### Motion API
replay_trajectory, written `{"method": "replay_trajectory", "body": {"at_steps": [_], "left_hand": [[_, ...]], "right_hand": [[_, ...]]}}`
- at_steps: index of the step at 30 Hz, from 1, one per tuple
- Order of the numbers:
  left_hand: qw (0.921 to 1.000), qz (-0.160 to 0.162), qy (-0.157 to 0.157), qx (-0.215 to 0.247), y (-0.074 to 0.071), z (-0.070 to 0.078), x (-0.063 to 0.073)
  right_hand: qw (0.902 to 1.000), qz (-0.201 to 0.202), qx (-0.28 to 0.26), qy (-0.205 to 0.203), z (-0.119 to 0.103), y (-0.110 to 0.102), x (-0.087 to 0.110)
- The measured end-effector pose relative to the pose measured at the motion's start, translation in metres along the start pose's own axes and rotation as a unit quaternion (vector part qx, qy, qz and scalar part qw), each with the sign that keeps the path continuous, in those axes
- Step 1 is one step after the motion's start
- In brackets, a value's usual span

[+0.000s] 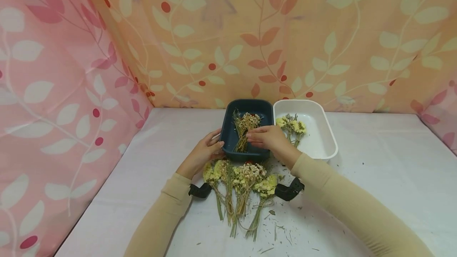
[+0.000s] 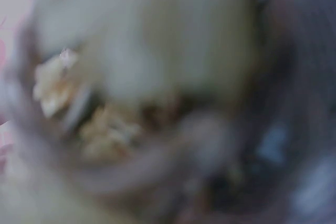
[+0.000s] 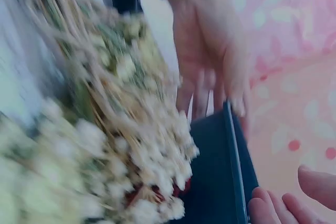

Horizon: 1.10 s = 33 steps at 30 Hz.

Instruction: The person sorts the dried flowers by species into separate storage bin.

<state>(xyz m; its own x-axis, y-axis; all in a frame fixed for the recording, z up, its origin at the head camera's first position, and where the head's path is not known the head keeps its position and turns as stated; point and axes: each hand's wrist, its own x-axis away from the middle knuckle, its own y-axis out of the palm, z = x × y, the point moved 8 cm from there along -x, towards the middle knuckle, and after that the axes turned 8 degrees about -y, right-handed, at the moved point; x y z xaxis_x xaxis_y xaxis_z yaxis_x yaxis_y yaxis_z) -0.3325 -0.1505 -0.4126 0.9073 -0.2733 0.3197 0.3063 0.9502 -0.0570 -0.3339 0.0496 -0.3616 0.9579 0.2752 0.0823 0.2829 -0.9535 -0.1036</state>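
In the head view, a dark blue tray (image 1: 224,122) holds dried flower bunches (image 1: 242,132) with small pale blooms and tied-looking stems. My left hand (image 1: 203,152) grips the tray's left side, its thumb at the rim and the fingers along the outer wall. Over the tray's right side reaches my right hand (image 1: 269,138), its fingers extended close to the stems. The right wrist view shows my right fingers (image 3: 286,208) and thumb apart with nothing between them, beside the tray wall (image 3: 210,166). The left wrist view is mostly a blur, with pale flowers (image 2: 107,132) low down.
Several twine-tied dried bunches (image 1: 246,181) lie on the white tablecloth in front of the blue tray. A white tray (image 1: 317,130) stands against its right side, with yellow flowers (image 1: 292,126) in it. Stem crumbs (image 1: 275,231) litter the cloth; patterned fabric (image 1: 214,50) rises behind.
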Motion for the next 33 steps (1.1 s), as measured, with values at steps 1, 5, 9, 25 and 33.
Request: {"method": "replay_trajectory", "body": {"at_steps": [1, 5, 9, 25, 33], "left_hand": [[1.0000, 0.001, 0.000, -0.002, 0.000, 0.000, 0.000], [1.0000, 0.004, 0.003, -0.006, 0.000, -0.001, -0.001], [1.0000, 0.003, 0.001, -0.005, 0.000, -0.001, -0.001], [1.0000, 0.000, 0.005, -0.003, 0.000, 0.001, 0.000], [1.0000, 0.004, 0.002, 0.000, 0.000, 0.000, 0.000]], "right_hand": [[1.0000, -0.006, -0.002, -0.001, 0.000, 0.000, 0.005], [0.9995, -0.024, -0.021, -0.006, 0.002, -0.001, 0.025], [0.9983, -0.032, -0.048, -0.005, 0.005, 0.001, 0.041], [0.9966, -0.047, -0.067, 0.013, 0.016, 0.007, 0.076], [0.9932, -0.080, -0.084, 0.008, 0.024, 0.010, 0.087]]}}
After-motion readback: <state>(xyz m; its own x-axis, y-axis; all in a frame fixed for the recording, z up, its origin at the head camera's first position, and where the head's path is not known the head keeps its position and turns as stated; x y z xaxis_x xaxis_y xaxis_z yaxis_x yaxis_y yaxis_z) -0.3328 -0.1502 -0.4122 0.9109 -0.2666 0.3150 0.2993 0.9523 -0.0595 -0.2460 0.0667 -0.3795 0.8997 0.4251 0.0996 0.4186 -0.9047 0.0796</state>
